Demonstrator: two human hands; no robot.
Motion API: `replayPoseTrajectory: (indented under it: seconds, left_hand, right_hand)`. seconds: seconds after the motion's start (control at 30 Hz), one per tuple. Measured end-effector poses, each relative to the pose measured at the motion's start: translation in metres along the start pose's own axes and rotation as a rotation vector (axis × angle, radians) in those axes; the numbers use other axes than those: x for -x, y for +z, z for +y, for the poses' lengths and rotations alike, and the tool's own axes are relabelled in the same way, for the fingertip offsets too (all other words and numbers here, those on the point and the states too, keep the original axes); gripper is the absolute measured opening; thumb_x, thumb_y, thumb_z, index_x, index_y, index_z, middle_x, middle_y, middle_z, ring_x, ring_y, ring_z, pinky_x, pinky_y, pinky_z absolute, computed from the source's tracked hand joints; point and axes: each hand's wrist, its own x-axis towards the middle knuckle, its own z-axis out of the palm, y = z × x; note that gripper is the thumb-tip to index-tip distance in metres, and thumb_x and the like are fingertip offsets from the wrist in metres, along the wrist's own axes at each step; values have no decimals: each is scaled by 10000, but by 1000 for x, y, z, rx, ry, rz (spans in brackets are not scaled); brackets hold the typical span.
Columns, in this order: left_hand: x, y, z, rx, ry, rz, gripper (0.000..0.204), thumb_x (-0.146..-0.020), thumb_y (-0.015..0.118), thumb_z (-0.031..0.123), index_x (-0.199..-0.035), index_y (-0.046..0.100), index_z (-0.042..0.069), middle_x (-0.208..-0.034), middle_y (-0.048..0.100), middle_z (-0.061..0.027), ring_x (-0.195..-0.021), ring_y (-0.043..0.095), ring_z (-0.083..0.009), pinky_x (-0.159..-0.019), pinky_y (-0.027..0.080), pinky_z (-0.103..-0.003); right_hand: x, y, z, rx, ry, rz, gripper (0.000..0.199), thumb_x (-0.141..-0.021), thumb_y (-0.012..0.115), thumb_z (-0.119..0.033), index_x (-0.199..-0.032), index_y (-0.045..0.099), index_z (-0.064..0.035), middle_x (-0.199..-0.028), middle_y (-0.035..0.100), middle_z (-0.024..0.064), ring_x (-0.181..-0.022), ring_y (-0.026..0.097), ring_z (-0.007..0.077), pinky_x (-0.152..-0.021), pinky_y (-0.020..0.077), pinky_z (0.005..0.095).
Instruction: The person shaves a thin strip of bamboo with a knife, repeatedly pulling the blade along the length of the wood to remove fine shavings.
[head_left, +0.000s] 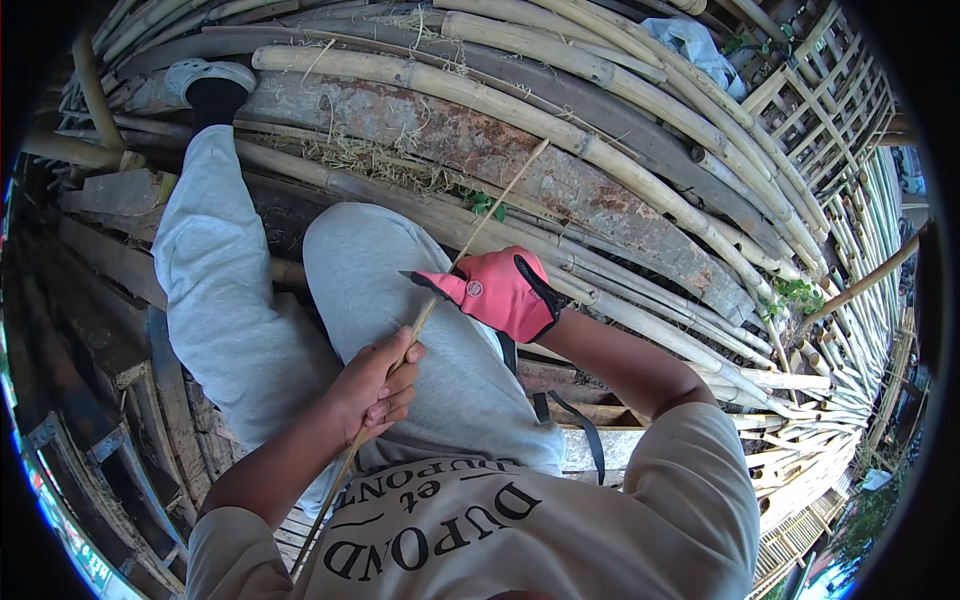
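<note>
A long, thin bamboo strip [508,195] runs slantwise across my lap, from beside my shirt up past my bent knee. My bare left hand [378,388] is closed round its lower middle. Farther up the strip, my right hand [508,296], in a pink glove with black trim, is closed on it just over the grey trousers [370,260]. A dark pointed tip [425,283] sticks out leftward from the glove across the strip. Whether it is a glove fingertip or a blade, I cannot tell. The right fingers are partly hidden behind the glove's back.
Bamboo poles [480,95] lie lengthwise beyond my legs, beside a weathered plank [600,195] with shavings [400,165] on it. Wooden frames [130,470] stand at the left. A bamboo lattice [830,110] and a pale plastic bag [695,50] are at the far right.
</note>
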Motion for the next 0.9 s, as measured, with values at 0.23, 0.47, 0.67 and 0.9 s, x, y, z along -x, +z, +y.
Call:
replayPoseTrajectory:
  seconds: [0.23, 0.47, 0.67, 0.9]
  left_hand:
    - [-1, 1, -1, -73, 19, -64, 387, -1115, 388, 481, -967, 464, 132, -516, 314, 64, -327, 254, -59, -312, 235, -224]
    - [0, 3, 0, -88, -11, -30, 398, -1110, 384, 503, -971, 469, 140, -499, 314, 74, -311, 267, -43, -309, 236, -203]
    - [1, 4, 1, -81, 21, -52, 377, -1125, 377, 452, -953, 473, 131, -526, 322, 68, -331, 263, -50, -315, 241, -217]
    - [1, 3, 2, -75, -11, -12, 380, -1124, 374, 458, -960, 471, 129, -521, 314, 71, -328, 265, -49, -312, 237, -214]
  right_hand:
    - [-9, -8, 3, 56, 184, -21, 786, -970, 390, -747, -778, 760, -81, -735, 694, 191, -752, 703, 386, -664, 548, 460]
    - [-9, -5, 20, 151, -69, 53, 596, -1005, 455, -609, -866, 765, -119, -770, 700, 182, -684, 688, 409, -622, 551, 475]
    - [-24, -5, 61, 238, 236, 130, 694, -987, 417, -699, -853, 770, -117, -793, 708, 194, -756, 694, 428, -698, 560, 480]
    - [-49, 0, 115, 391, 321, 235, 618, -1000, 440, -620, -954, 792, -113, -818, 716, 208, -764, 691, 434, -754, 562, 503]
